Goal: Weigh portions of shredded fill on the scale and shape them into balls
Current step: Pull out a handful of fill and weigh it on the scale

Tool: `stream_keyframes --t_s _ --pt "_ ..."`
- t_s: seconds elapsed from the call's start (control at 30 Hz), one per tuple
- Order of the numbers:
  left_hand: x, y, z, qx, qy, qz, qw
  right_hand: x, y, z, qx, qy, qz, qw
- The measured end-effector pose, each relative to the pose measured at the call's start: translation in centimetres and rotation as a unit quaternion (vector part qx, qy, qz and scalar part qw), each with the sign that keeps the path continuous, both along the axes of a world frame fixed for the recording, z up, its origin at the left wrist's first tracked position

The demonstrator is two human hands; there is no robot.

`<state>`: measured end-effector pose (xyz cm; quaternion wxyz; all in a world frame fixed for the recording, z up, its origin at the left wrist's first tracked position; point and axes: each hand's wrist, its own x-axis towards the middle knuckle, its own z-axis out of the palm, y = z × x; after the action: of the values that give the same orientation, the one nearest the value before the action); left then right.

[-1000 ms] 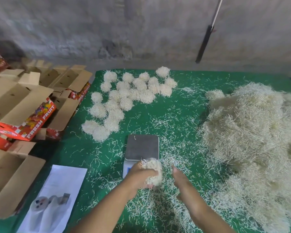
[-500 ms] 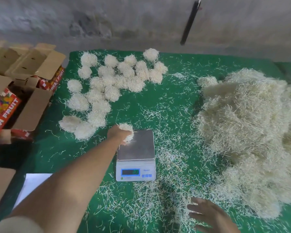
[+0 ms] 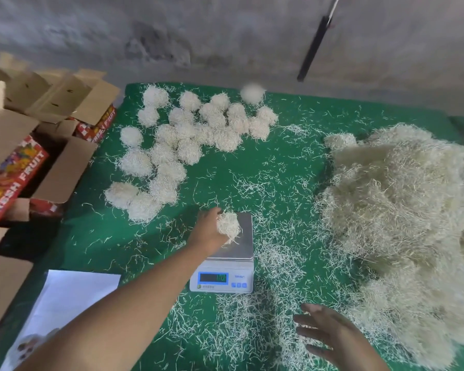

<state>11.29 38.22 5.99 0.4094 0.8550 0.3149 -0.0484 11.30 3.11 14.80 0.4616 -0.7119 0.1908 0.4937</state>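
Note:
My left hand (image 3: 208, 231) reaches forward and grips a clump of pale shredded fill (image 3: 228, 226) just over the left half of the steel platform of the small white digital scale (image 3: 243, 246). The scale's blue-framed display (image 3: 213, 277) is lit, but I cannot read the figure. My right hand (image 3: 330, 333) hovers with fingers spread over loose shreds near the table's front, holding nothing. Several finished balls (image 3: 182, 145) lie grouped at the back left of the green table cover (image 3: 287, 167). A big heap of loose fill (image 3: 402, 223) covers the right side.
Open cardboard fruit boxes (image 3: 19, 167) stand along the table's left edge. A white printed sheet (image 3: 73, 298) lies at the front left. Loose shreds are scattered around and in front of the scale. A black rod (image 3: 314, 49) hangs before the grey wall.
My left hand carried the clump from in front of the scale forward to over its platform. My right hand let go of it and now hovers, spread, near the front.

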Motion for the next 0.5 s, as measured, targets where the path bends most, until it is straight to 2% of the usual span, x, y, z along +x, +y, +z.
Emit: stream_keyframes --t_s 0.23,0.5 --pt "-2.3 -0.3 0.8 0.033 -0.011 0.021 0.999 -0.5 -1.6 0.2 0.037 -0.046 0.033 0.998" --pt "-8.1 -0.5 3.3 0.06 -0.082 0.072 0.992 -0.4 -0.6 2.5 0.109 -0.104 0.091 0.984"
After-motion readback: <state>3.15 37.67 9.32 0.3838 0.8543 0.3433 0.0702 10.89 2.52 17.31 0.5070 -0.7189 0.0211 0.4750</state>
